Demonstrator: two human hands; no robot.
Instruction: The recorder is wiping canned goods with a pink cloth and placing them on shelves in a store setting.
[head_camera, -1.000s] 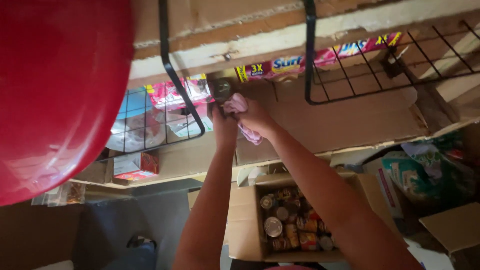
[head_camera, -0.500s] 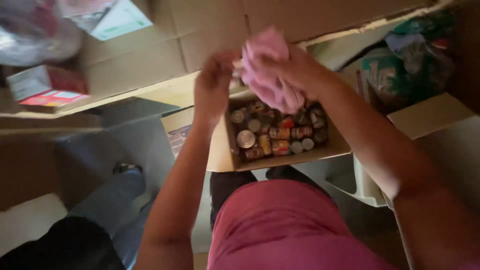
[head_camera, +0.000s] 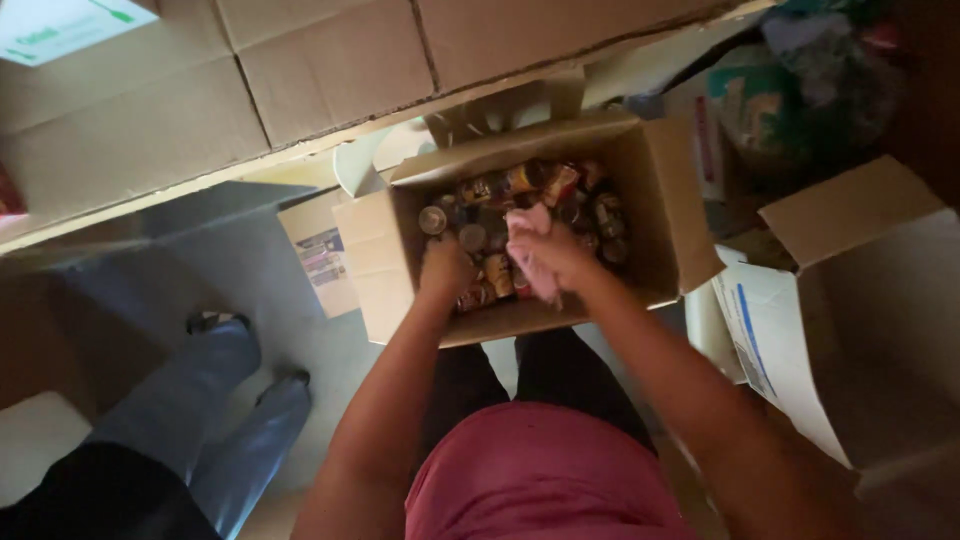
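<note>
— Cardboard box (head_camera: 660, 215), flaps open, sat on the floor packed with small cans (head_camera: 470, 238). Where were the hands?

— Both were inside the box. The right hand (head_camera: 553, 262) gripped a pink cloth (head_camera: 527, 245) over the cans. The left hand (head_camera: 446, 268) was curled down among the cans at the box's near wall; whether it held one could not be told.

— Anyone else?

— Left of the box stood another person's legs in blue trousers (head_camera: 215, 400).
</note>
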